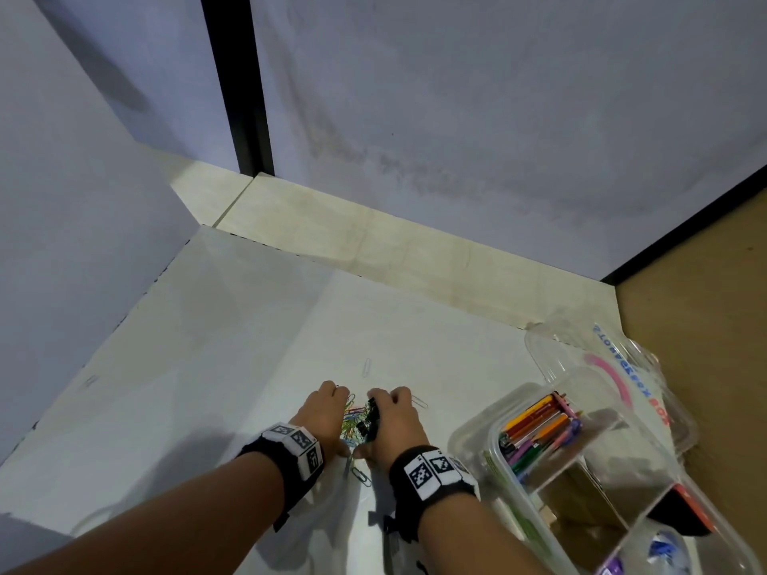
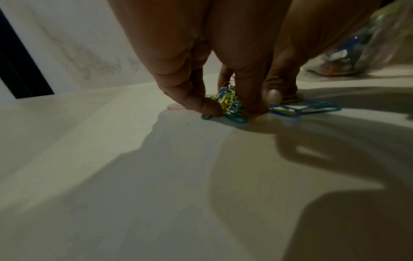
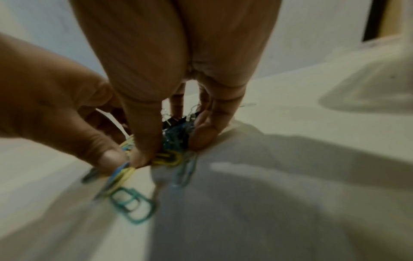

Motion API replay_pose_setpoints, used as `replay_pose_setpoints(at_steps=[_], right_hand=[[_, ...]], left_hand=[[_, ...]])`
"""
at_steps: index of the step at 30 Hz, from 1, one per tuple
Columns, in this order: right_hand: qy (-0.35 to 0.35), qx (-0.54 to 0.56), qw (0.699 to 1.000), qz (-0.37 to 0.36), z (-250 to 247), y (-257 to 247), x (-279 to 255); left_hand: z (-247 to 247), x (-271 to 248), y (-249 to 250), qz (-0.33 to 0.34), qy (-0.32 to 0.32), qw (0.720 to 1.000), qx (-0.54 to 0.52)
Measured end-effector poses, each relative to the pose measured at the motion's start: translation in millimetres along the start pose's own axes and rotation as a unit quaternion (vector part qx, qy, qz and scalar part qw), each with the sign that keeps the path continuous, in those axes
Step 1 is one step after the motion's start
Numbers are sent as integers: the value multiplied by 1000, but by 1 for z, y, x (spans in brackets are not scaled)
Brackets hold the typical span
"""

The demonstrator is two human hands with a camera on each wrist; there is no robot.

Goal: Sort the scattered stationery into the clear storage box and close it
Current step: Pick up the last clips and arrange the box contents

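Note:
A heap of coloured paper clips [image 1: 350, 423] mixed with black binder clips [image 1: 371, 415] lies on the white table top. My left hand [image 1: 328, 410] and right hand [image 1: 392, 417] cup it from both sides. In the left wrist view my left hand [image 2: 232, 106] pinches blue and yellow paper clips [image 2: 228, 100] against the table. My right hand [image 3: 174, 143] curls round the clips [image 3: 176, 139] with thumb and fingertips. The clear storage box [image 1: 467, 433] stands open at the right, with pencils and pens [image 1: 539, 425] in one compartment. Its lid [image 1: 614, 367] lies behind it.
Loose paper clips lie apart from the heap: one beyond it [image 1: 366, 368], one to its right [image 1: 420, 402], one near my wrists [image 1: 360, 477]. Crumpled clear plastic [image 1: 332, 516] lies under my forearms. Walls close in behind and to the left.

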State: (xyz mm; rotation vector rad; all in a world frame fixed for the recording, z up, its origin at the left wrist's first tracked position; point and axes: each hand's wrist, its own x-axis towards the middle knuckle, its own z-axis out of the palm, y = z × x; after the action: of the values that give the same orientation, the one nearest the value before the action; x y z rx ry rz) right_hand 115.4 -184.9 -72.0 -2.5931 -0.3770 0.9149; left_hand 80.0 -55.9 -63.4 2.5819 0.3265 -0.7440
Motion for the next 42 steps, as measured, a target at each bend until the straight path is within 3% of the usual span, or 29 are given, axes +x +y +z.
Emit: replay_pose_setpoints(at_steps=[10,23,35,42], right_hand=[[46,142,989,-3,2,-9,-9],[97,123,987,32,-52,-9,-43],[131,141,979,70,-77,3,-73],[189,159,966,72,-106,9,-105]], left_hand=[[2,4,11,-8,3,998,-69],[-29,-23,54,37,67,986,-150],[-39,-31,90,67,42,986,-143],[-57,-48,127,142,64,978,-140]])
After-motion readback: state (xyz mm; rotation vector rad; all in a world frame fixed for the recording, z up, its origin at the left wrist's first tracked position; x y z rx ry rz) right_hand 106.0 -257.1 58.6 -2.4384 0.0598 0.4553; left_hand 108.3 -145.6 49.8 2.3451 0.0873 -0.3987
